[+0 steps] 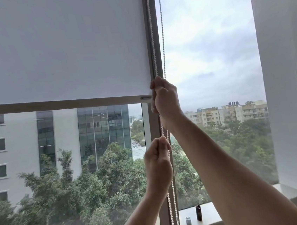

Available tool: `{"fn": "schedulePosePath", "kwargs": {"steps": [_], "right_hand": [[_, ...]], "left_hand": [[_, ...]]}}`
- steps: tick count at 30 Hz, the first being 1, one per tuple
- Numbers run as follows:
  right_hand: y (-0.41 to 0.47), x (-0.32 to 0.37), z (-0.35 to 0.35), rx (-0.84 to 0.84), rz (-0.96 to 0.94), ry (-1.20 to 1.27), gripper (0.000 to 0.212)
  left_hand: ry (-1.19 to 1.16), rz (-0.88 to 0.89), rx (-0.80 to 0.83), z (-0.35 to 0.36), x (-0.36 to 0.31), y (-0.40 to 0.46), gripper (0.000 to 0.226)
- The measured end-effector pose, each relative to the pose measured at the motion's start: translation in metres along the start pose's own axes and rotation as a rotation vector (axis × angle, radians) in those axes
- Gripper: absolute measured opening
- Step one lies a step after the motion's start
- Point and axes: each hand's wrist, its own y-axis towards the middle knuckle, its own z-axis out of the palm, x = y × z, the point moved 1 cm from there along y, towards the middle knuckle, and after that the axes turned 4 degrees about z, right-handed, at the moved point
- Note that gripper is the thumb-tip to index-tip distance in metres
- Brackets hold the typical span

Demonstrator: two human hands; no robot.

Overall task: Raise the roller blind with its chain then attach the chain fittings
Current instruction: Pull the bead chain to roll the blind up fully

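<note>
Both fists grip the white beaded chain (161, 37): right hand (164, 97) above left hand (157, 163), beside the half-raised white fabric roller blind (58, 48)

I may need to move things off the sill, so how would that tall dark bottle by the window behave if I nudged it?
The dark bottle stands upright on the sill and looks tall and narrow, so a push near its top would probably tip it. It seems cylindrical, so once down it may roll. The small glass jar beside it looks squat and likely steadier.
</note>
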Motion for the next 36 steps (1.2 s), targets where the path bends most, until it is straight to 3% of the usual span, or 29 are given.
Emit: {"fn": "schedulePosePath", "kwargs": {"steps": [5,10,12,19,21,25,27,30,33,36], "right_hand": [[-0.014,-0.010,-0.007,-0.075,-0.171,-0.111,0.040],[-0.040,-0.040,-0.016,-0.082,-0.186,-0.162,0.038],[-0.052,-0.056,-0.020,-0.076,-0.189,-0.184,0.040],[-0.086,-0.095,-0.031,-0.047,-0.109,-0.154,0.034],[-0.089,-0.093,-0.032,-0.033,-0.103,-0.121,0.034],[-0.087,-0.089,-0.038,0.003,-0.070,-0.076,0.043],[-0.086,-0.092,-0.046,0.073,0.029,-0.007,0.051],[-0.081,-0.092,-0.057,0.180,0.136,0.030,0.045],[-0.064,-0.081,-0.065,0.189,0.199,-0.022,0.070],[-0.042,-0.058,-0.063,0.197,0.213,0.016,0.065]], "left_hand": [[-0.102,-0.154,0.138,-0.013,0.009,0.003,0.037],[-0.155,-0.310,0.086,-0.029,0.004,0.038,0.060],[-0.183,-0.272,0.084,-0.028,-0.012,0.060,0.062],[-0.247,-0.190,0.179,0.017,-0.081,0.121,0.040],[-0.248,-0.199,0.115,0.032,-0.091,0.125,0.037],[-0.101,-0.092,-0.046,0.050,-0.099,0.114,0.039],[-0.057,-0.031,-0.054,0.053,-0.102,0.104,0.041],[0.000,0.033,-0.067,0.048,-0.099,0.087,0.040],[0.036,0.048,-0.056,0.039,-0.086,0.071,0.040],[0.025,0.057,-0.050,0.036,-0.076,0.060,0.037]]}}
